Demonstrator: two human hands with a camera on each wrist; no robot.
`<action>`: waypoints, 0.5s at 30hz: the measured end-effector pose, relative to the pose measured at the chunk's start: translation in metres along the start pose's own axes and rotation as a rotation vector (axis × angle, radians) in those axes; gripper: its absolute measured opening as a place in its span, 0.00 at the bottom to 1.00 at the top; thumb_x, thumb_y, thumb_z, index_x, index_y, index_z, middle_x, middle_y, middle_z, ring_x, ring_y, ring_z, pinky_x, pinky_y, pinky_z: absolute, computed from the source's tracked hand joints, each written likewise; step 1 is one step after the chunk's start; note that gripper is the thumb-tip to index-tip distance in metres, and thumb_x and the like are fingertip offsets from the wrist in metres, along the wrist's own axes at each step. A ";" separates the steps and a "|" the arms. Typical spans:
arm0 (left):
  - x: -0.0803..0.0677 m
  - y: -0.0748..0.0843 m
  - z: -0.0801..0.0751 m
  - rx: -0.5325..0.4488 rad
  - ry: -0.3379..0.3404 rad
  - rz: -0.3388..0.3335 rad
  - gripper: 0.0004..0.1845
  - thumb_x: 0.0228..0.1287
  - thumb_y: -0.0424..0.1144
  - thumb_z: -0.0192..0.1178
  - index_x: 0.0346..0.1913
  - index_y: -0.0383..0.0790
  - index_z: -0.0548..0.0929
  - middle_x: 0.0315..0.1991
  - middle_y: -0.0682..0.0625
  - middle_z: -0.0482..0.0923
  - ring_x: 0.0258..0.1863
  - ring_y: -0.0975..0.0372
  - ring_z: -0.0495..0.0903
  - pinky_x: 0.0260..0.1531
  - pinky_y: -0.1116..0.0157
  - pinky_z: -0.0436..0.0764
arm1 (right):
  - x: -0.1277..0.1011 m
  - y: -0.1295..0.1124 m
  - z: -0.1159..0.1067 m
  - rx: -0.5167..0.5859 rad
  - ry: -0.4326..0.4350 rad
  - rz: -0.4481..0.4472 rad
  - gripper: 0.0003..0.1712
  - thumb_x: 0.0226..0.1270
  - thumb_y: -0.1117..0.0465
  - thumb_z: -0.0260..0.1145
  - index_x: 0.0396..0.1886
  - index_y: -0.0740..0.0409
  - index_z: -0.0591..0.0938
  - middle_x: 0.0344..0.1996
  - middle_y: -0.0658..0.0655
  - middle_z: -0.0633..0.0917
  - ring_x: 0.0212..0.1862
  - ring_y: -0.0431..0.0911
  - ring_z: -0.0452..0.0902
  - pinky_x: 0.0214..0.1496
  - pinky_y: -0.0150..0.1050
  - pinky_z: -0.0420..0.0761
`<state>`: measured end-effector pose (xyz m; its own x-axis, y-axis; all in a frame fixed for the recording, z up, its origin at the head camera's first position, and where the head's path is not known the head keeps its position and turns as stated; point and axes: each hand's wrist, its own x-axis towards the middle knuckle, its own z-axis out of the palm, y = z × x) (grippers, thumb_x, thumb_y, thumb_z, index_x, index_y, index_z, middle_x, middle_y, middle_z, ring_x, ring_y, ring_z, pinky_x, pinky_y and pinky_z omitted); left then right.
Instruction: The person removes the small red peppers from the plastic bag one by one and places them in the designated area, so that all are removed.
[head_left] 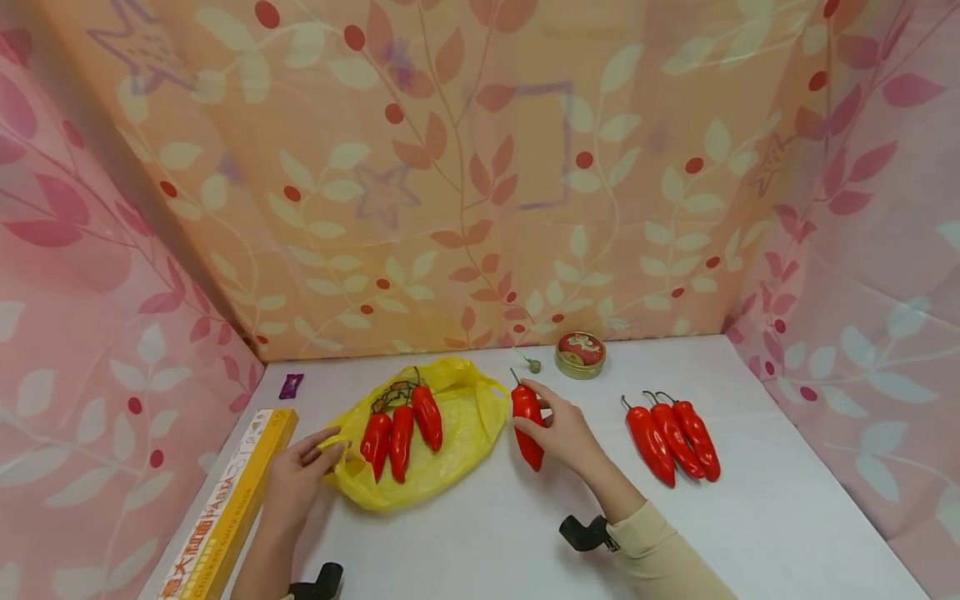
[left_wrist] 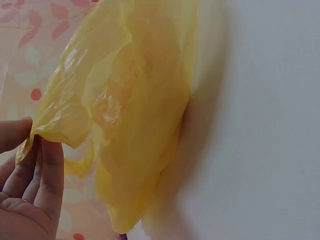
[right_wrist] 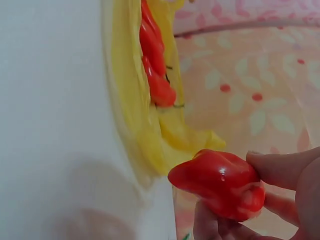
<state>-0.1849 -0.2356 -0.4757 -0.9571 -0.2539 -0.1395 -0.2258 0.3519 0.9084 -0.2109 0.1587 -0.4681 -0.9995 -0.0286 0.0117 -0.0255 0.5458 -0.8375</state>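
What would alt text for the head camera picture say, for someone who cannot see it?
A right hand holds a red pepper beside a yellow bag with three peppers on it, whose edge the left hand pinches. Three more peppers lie to the right on the white table.

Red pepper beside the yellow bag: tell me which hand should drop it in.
Right. The right hand already grips that red pepper next to the yellow bag, while the left hand pinches the bag's edge.

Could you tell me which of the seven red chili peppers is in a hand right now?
The lone pepper between the yellow bag and the group of three on the table; the right hand grips it.
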 end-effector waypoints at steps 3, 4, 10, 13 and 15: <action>-0.001 0.002 -0.001 -0.003 0.003 -0.017 0.23 0.72 0.48 0.62 0.66 0.48 0.80 0.60 0.43 0.82 0.45 0.64 0.82 0.43 0.79 0.80 | -0.001 0.010 -0.016 -0.013 0.011 0.030 0.39 0.65 0.51 0.73 0.74 0.37 0.69 0.60 0.59 0.79 0.52 0.54 0.78 0.39 0.44 0.87; -0.001 0.003 -0.001 0.000 -0.001 -0.017 0.23 0.72 0.47 0.62 0.66 0.47 0.79 0.60 0.43 0.81 0.46 0.64 0.82 0.43 0.79 0.80 | -0.002 0.014 -0.021 -0.024 0.014 0.041 0.40 0.65 0.51 0.73 0.75 0.37 0.68 0.60 0.60 0.79 0.54 0.55 0.77 0.40 0.44 0.87; 0.000 0.002 -0.002 0.009 -0.016 -0.022 0.22 0.73 0.46 0.61 0.67 0.47 0.79 0.63 0.42 0.79 0.47 0.64 0.80 0.43 0.80 0.80 | -0.007 0.038 -0.051 -0.103 0.037 0.068 0.40 0.67 0.52 0.71 0.76 0.43 0.66 0.61 0.65 0.78 0.57 0.60 0.76 0.41 0.46 0.87; 0.001 0.001 -0.002 0.004 -0.019 -0.028 0.22 0.73 0.47 0.60 0.67 0.48 0.79 0.64 0.43 0.78 0.48 0.61 0.78 0.43 0.80 0.80 | -0.010 0.050 -0.062 -0.145 0.038 0.067 0.40 0.68 0.53 0.70 0.77 0.46 0.65 0.62 0.67 0.77 0.57 0.61 0.76 0.41 0.47 0.88; 0.001 0.002 -0.002 0.001 -0.024 -0.030 0.22 0.74 0.47 0.60 0.67 0.48 0.78 0.65 0.44 0.77 0.50 0.60 0.78 0.43 0.80 0.79 | -0.012 0.057 -0.069 -0.187 0.042 0.074 0.40 0.68 0.53 0.70 0.76 0.48 0.65 0.62 0.68 0.77 0.56 0.61 0.77 0.40 0.47 0.88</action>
<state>-0.1856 -0.2372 -0.4732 -0.9540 -0.2430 -0.1758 -0.2545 0.3457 0.9032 -0.2020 0.2475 -0.4782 -0.9986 0.0499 -0.0197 0.0488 0.6910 -0.7212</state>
